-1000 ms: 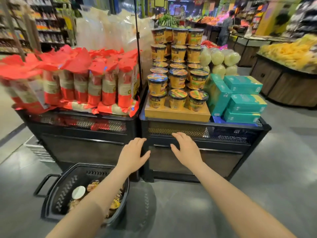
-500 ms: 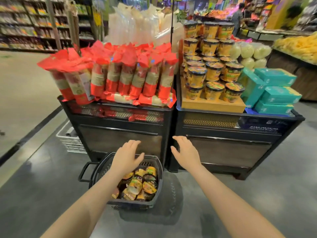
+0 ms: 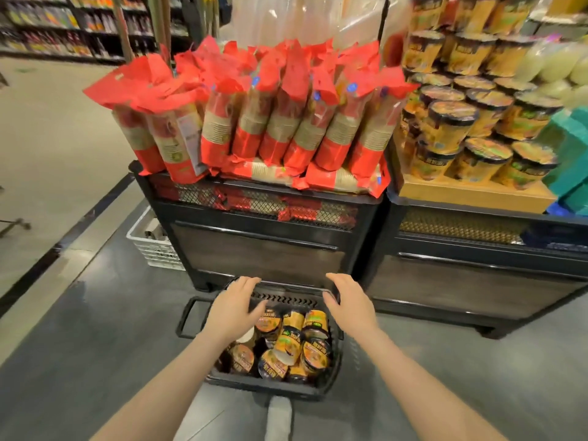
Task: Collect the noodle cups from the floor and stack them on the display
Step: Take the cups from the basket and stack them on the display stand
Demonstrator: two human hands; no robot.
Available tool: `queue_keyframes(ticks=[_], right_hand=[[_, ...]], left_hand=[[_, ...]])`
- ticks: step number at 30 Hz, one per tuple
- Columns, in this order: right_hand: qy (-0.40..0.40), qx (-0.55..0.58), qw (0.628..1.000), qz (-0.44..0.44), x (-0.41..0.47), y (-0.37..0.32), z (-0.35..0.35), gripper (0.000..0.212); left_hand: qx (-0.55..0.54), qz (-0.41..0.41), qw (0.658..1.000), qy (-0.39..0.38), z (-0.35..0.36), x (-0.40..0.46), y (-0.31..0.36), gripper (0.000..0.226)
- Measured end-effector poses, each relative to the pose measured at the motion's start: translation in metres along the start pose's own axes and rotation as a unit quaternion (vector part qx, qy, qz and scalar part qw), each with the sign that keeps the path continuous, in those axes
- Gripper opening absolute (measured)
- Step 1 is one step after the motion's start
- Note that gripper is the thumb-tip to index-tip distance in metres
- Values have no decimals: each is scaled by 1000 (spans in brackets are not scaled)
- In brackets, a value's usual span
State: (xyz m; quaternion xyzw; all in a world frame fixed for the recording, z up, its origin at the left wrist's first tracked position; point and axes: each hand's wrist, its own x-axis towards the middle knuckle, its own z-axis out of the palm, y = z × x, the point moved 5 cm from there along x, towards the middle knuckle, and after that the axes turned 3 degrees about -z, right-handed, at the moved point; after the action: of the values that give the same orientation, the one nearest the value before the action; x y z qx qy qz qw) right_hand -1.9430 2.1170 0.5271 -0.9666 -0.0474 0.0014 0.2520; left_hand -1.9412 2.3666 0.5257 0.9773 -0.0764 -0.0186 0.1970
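- The left hand (image 3: 234, 308) has its fingers spread and relaxed, palm down, holding nothing. It hovers over the left part of the black shopping basket (image 3: 273, 388); whether the fingertips touch the far rim cannot be told.
- The right hand (image 3: 348, 305) is likewise slack-fingered and empty, thumb pointing inward, over the basket's far right corner.
- Between and below the two hands lie the loose noodle cups (image 3: 294, 346), tumbled on their sides in the basket. About eight lids or sides show; some are hidden under the left forearm, so the full count is unclear.
- The basket stands on the grey floor (image 3: 95, 345), just in front of a black display stand (image 3: 261, 246), with one handle folded out to the left.
- On that stand, roughly nine red-topped packets (image 3: 273, 122) stand upright in a row, with more lying flat beneath.
- To the right, the stacked noodle cups (image 3: 471, 122) rise in tiers on a cardboard base (image 3: 471, 194) on a second stand; around twenty show, blurred.
- Teal boxes (image 3: 569, 160) sit at the right edge.
- One white crate (image 3: 152, 243) rests on the floor left of the stand.
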Motion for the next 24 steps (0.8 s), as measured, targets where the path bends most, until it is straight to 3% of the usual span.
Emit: queue_keyframes(ticks=[8, 10, 16, 20, 24], right_hand=[[-112, 23, 990, 77, 46, 18, 87, 55], [-148, 21, 985, 85, 51, 21, 108, 66], [-199, 56, 962, 180, 59, 55, 186, 102], [-195, 71, 940, 269, 47, 105, 240, 84], [-179, 104, 925, 320, 28, 148, 283, 86]], left_hand=[[5, -36, 995, -96, 26, 62, -83, 61], [-11, -48, 992, -119, 44, 68, -98, 58], [-69, -87, 975, -191, 131, 91, -131, 83], [-97, -95, 953, -271, 224, 103, -140, 76], [-115, -88, 938, -315, 314, 111, -138, 56]])
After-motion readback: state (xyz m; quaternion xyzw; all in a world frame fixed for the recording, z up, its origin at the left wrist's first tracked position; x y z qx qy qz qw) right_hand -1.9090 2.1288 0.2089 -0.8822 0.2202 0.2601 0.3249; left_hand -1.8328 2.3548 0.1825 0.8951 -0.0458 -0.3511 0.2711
